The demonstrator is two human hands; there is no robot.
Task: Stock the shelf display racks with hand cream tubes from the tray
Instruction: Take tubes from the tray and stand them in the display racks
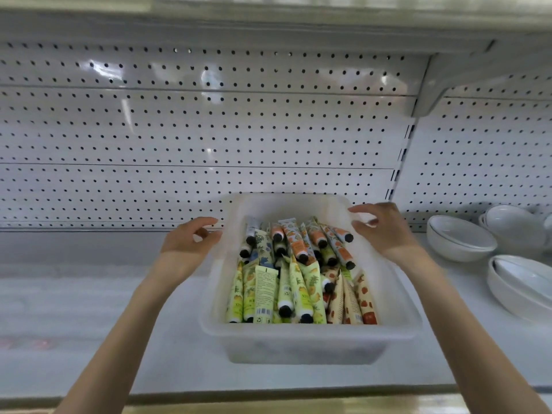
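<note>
The left hand (191,243) sits at the far left corner of a translucent plastic tray (310,331), fingers loosely curled and thumb tip at the rim. The blur hides whether it grips. Between the hands, hand cream tubes (286,282) fill the tray in a loose heap: green ones at front left, orange-patterned ones at back and right, most with black caps. The right hand (385,231) hovers at the tray's far right corner, fingers bent and half spread. I cannot tell whether it touches the rim.

The tray stands on a white shelf (74,309) backed by a white pegboard panel (209,130), with an upper shelf bracket (430,85) at top right. The shelf lies bare left of the tray. To the right, well apart, are stacked white bowls (460,239). The tray's front wall is near the shelf's front edge.
</note>
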